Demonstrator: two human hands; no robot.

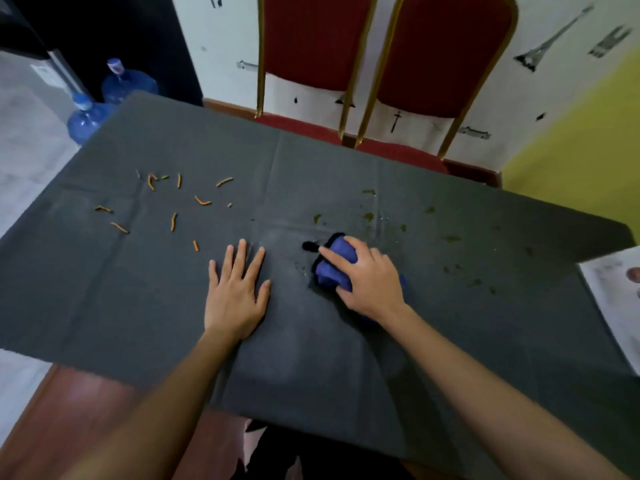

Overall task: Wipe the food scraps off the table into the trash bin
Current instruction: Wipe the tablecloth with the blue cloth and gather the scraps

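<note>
The right hand point(369, 278) is gripping a cloth point(334, 268), the left hand point(237, 289) lying flat, scraps point(173, 221) littering the desk point(138, 306) unswept.

We have open desk point(346, 168) along the far side and the near middle; orange scraps point(173, 209) litter the left, green bits point(429, 233) the right, two chairs point(381, 64) behind.
</note>
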